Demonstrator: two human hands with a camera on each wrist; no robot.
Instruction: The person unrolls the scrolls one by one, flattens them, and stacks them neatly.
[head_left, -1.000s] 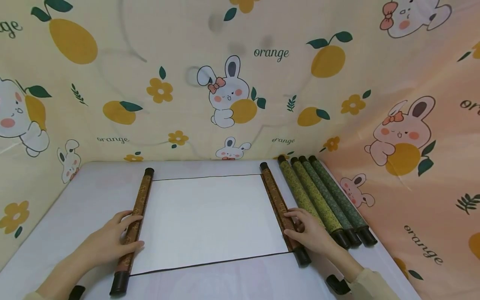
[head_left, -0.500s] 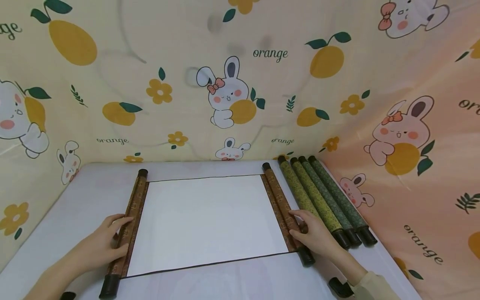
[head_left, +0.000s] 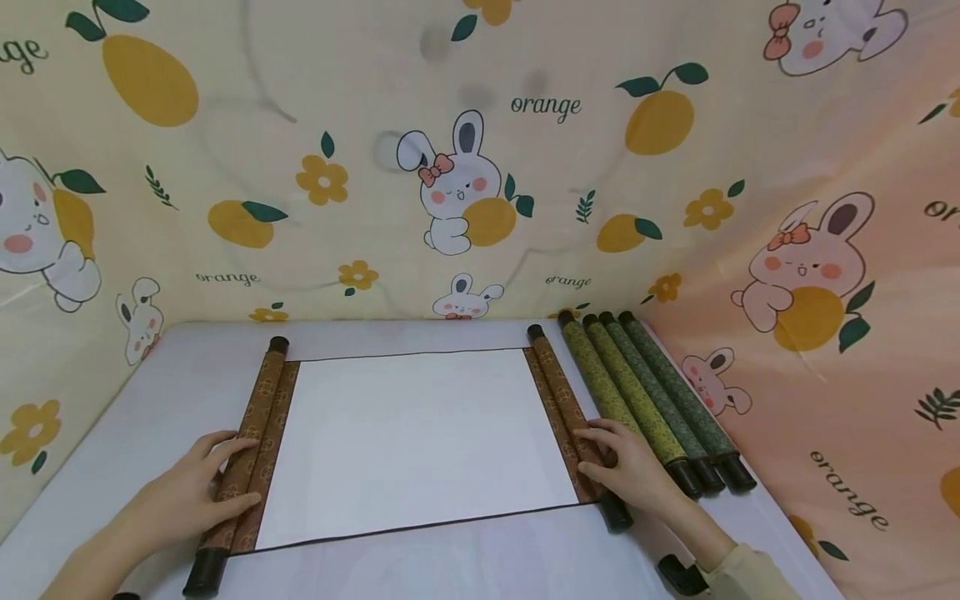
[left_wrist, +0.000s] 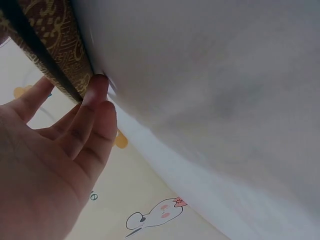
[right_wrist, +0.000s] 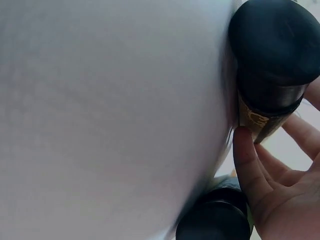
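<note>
A scroll [head_left: 420, 442] lies spread on the white table, its blank white sheet bordered by brown patterned strips at both sides. My left hand [head_left: 180, 492] grips the brown left roller [head_left: 255, 417], which has black end caps and sits just outside the left strip. The brown right roller [head_left: 558, 379] is held in my right hand [head_left: 630, 467], thumb and fingers on either side of its near part. In the left wrist view, fingers curl at the gold-patterned roller [left_wrist: 62, 45]. The right wrist view shows the roller's black end cap [right_wrist: 275, 45] close above the fingers.
Several rolled scrolls, yellow-green [head_left: 637, 400] and dark green [head_left: 682, 392], lie side by side right of the right hand. A black wrist device [head_left: 681, 575] is by the right sleeve. A rabbit-and-orange printed cloth [head_left: 360, 108] rises behind the table [head_left: 450, 567] and along its sides.
The left hand has moved left with its roller, uncovering the brown strip beside the sheet. The right roller has shifted slightly right with the right hand, showing the strip there.
</note>
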